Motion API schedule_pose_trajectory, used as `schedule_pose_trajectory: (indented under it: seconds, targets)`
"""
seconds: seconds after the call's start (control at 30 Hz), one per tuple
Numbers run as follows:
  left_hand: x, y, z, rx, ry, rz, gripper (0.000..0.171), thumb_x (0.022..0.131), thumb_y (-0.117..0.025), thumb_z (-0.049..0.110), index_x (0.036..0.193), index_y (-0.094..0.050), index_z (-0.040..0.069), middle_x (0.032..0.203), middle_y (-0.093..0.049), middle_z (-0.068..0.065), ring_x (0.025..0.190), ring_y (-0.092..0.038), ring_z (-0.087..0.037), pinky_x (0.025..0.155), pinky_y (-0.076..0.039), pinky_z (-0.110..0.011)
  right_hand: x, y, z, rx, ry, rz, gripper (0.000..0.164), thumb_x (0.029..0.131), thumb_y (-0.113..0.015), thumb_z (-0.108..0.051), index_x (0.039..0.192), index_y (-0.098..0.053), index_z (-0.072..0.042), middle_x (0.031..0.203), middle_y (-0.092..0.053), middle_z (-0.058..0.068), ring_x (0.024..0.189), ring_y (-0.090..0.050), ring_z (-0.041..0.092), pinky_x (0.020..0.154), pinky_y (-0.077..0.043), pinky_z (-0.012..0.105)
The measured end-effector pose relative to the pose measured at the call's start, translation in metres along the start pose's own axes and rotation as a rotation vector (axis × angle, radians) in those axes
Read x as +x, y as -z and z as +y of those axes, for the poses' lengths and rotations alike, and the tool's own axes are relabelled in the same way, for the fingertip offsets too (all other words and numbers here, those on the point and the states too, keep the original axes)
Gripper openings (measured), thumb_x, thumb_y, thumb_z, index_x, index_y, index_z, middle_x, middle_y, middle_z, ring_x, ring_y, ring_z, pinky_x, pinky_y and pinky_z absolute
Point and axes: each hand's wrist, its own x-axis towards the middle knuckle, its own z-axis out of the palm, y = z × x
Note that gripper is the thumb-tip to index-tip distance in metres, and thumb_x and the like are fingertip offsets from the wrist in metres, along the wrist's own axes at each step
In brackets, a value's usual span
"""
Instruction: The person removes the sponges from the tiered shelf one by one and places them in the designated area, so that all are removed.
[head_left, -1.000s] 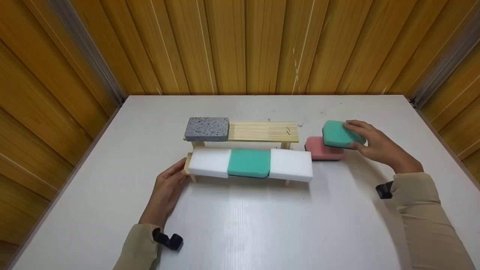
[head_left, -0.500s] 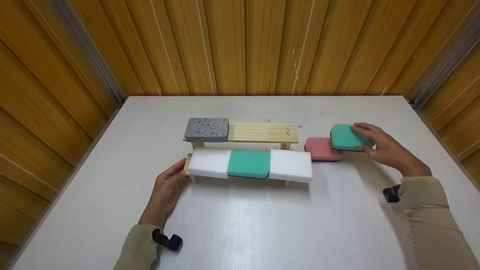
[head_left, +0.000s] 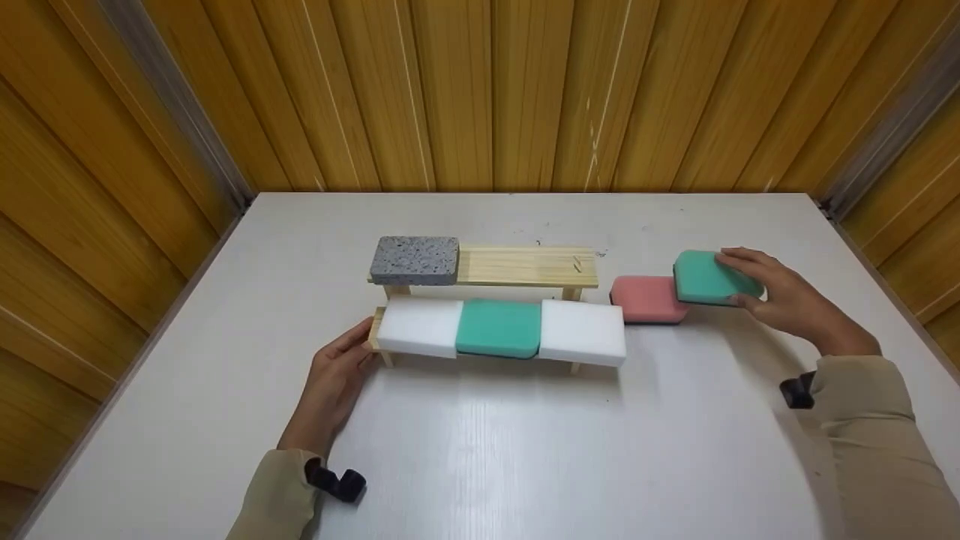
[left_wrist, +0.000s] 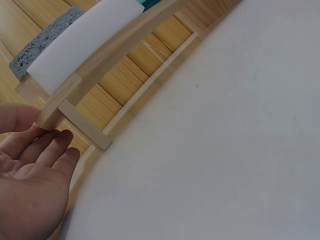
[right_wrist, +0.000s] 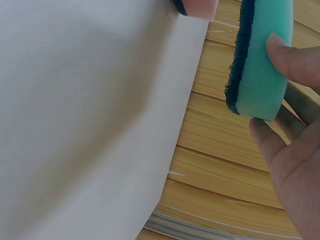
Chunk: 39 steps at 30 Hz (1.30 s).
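Note:
My right hand holds a green sponge with a dark scouring layer underneath, thumb at its near side. In the right wrist view the same sponge hangs above the table. A pink sponge lies on the table just left of it. My left hand pinches the left end of a low wooden rack, thumb and fingers on either side of its board. Along this front board sit a white sponge, a green sponge and another white sponge, side by side.
Behind the front row, a raised wooden board carries a grey speckled sponge on its left. Bare wood shows on its right part. A white table lies beneath, with yellow wood-look panels behind and beside it.
My right hand has carried the green sponge to the right and slightly nearer, uncovering more of the pink sponge. My left hand stays in place on the rack.

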Motion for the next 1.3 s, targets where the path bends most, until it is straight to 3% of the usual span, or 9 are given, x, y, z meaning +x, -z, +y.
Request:
schedule_pose_trajectory:
  seconds: [0.37, 0.8, 1.1, 1.3]
  targets:
    - [0.0, -0.001, 0.0, -0.004, 0.0, 0.006, 0.049, 0.096, -0.049, -0.001, 0.144, -0.04, 0.001, 0.152, -0.038, -0.009, 0.138, -0.04, -0.02, 0.107, -0.043, -0.023, -0.004, 0.003, 0.009, -0.019, 0.002, -0.008, 0.065, 0.082, -0.064, 0.011, 0.142, -0.038, 0.007, 0.145, -0.03, 0.032, 0.132, -0.025, 0.058, 0.101, -0.026, 0.074]
    - [0.0, -0.001, 0.001, -0.003, 0.01, 0.006, 0.05, 0.096, -0.049, -0.001, 0.145, -0.04, 0.001, 0.153, -0.037, -0.009, 0.139, -0.039, -0.02, 0.108, -0.042, -0.024, -0.008, 0.004, 0.021, 0.005, -0.002, -0.008, 0.063, 0.082, -0.061, 0.014, 0.141, -0.038, 0.008, 0.147, -0.029, 0.033, 0.137, -0.017, 0.057, 0.104, -0.019, 0.073]
    - [0.0, -0.001, 0.0, 0.003, 0.015, 0.028, 0.049, 0.095, -0.05, -0.001, 0.143, -0.042, 0.001, 0.151, -0.039, -0.009, 0.138, -0.041, -0.021, 0.106, -0.043, -0.023, -0.01, 0.002, 0.028, 0.013, -0.039, -0.028, 0.064, 0.083, -0.062, 0.01, 0.141, -0.037, 0.008, 0.146, -0.028, 0.034, 0.137, -0.014, 0.057, 0.105, -0.016, 0.074]
    - [0.001, -0.001, 0.0, 0.001, 0.012, 0.032, 0.049, 0.095, -0.05, -0.001, 0.143, -0.042, 0.001, 0.151, -0.04, -0.009, 0.138, -0.041, -0.02, 0.106, -0.044, -0.022, -0.006, 0.001, 0.03, 0.015, -0.093, -0.09, 0.065, 0.086, -0.06, 0.009, 0.145, -0.033, 0.006, 0.149, -0.023, 0.033, 0.139, -0.011, 0.056, 0.107, -0.014, 0.073]
